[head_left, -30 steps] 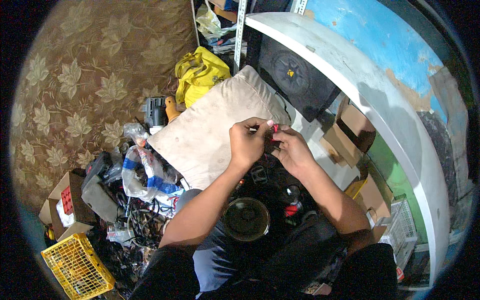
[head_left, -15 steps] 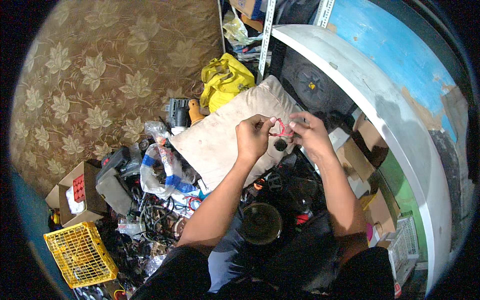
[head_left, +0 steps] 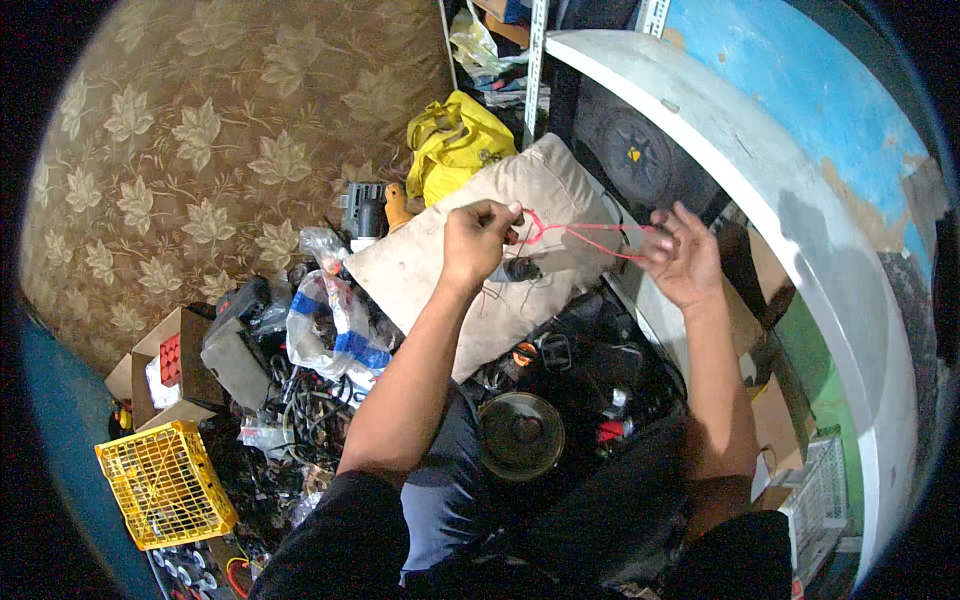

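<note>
My left hand (head_left: pixel 478 240) pinches a thin red wire (head_left: pixel 590 227) between thumb and fingers, above a beige cushion (head_left: pixel 450 270). A small loop of the wire shows beside these fingertips. Two strands run from there to my right hand (head_left: pixel 686 255), pulled fairly taut. The right fingers are curled round the strands' far end; their tips are slightly blurred. Just below my left hand is a small dark cylindrical piece (head_left: pixel 522 269), with thin dark leads near it over the cushion. Whether it is joined to the red wire I cannot make out.
A round dark dish (head_left: pixel 520 436) sits before my lap. Tangled cables (head_left: pixel 300 425), a yellow crate (head_left: pixel 165 485) and an open cardboard box (head_left: pixel 185 345) are at left. Beyond the cushion lies a yellow bag (head_left: pixel 455 145). A large curved white panel (head_left: pixel 780 190) stands at right.
My hands have moved apart, the right one going right and the left one slightly left. The red wire, bunched between them before, is now stretched into two long strands.
</note>
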### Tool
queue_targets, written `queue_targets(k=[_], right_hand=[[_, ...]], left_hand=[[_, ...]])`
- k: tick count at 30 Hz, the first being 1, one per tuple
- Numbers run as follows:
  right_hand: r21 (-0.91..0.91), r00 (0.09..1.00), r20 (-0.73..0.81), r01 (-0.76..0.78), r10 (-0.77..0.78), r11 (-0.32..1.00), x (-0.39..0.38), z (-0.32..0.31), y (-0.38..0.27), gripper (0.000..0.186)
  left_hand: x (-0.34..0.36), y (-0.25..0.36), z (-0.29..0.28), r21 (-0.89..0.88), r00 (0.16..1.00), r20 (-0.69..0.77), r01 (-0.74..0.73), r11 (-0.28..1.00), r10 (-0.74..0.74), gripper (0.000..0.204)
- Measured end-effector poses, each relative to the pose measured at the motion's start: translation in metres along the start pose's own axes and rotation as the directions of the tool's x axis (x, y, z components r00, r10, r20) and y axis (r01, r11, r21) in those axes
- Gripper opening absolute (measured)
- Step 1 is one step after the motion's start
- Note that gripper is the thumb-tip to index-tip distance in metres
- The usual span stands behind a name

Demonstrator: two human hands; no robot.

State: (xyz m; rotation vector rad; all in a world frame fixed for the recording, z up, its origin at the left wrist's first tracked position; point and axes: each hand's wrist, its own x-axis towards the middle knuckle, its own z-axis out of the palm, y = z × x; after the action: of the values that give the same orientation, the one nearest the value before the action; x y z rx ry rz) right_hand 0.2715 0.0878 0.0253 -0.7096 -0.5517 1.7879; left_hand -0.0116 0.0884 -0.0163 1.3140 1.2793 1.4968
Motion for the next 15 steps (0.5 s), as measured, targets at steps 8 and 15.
queue_targets(k=[8,15], right_hand=[[0.065,0.98,0.108,0.163,-0.169,0.985,-0.056,-0.071,-0.051,0.027],[-0.991,0.975,0.05,0.076,-0.215,0.114,-0.091,-0.219,-0.039,0.012]], left_hand=[[0.014,-0.006,-0.004,-0.065,0.996,-0.079,0.027,0.997,-0.033,0.029],[0.024,-0.021,-0.012,-0.157,0.993,-0.081,0.07,0.985,-0.083,0.028]])
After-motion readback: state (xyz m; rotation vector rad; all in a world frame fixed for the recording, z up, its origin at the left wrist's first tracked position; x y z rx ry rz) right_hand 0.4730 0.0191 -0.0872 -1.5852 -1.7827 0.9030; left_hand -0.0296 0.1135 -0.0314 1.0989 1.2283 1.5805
